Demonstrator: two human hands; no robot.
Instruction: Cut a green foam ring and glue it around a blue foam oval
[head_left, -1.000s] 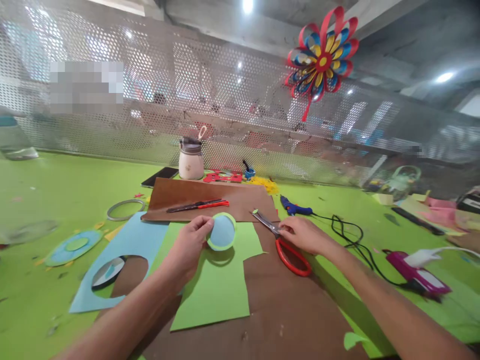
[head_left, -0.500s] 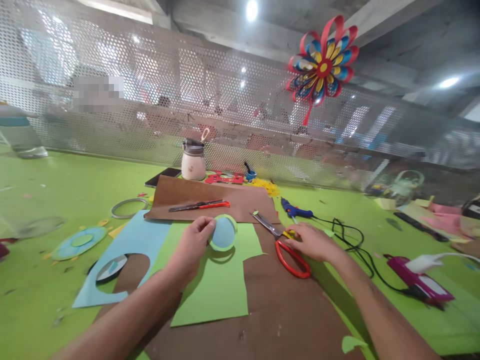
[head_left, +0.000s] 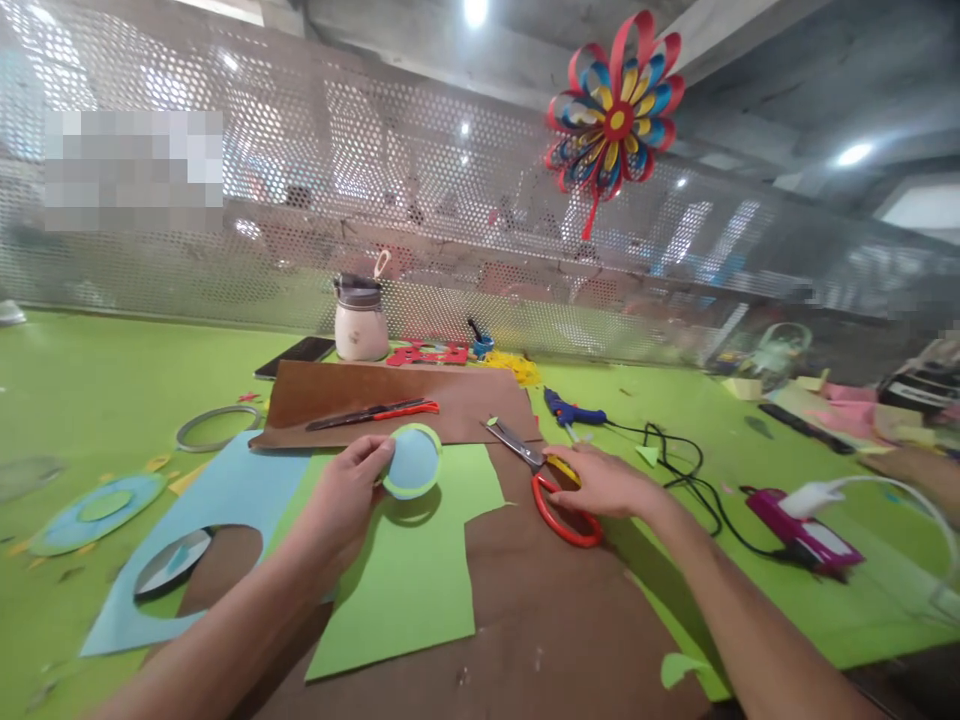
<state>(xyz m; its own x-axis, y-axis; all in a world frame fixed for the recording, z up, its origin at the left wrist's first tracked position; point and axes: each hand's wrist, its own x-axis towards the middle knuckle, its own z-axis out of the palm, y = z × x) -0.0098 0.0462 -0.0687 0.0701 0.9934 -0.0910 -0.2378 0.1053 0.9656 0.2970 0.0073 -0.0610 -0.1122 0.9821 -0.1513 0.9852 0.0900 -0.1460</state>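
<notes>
My left hand (head_left: 346, 497) pinches a round paper disc (head_left: 413, 460), blue with a light green rim, and holds it upright just above a green paper sheet (head_left: 409, 580). My right hand (head_left: 600, 482) rests on the red-handled scissors (head_left: 551, 487), fingers curled over the handle loops; the blades lie on brown card (head_left: 555, 610) and point up and left.
A blue sheet with a round hole (head_left: 191, 540) lies left. Behind are a box cutter (head_left: 375, 411), a cream jar (head_left: 360, 320), a phone (head_left: 295, 354), a blue glue gun (head_left: 574, 411) with black cord, a pink device (head_left: 802, 535), and a paper flower (head_left: 613, 105) on the mesh screen.
My right hand has slid further over the scissor handles and closed on them. The left hand keeps the disc in the same pose; the view has shifted a little.
</notes>
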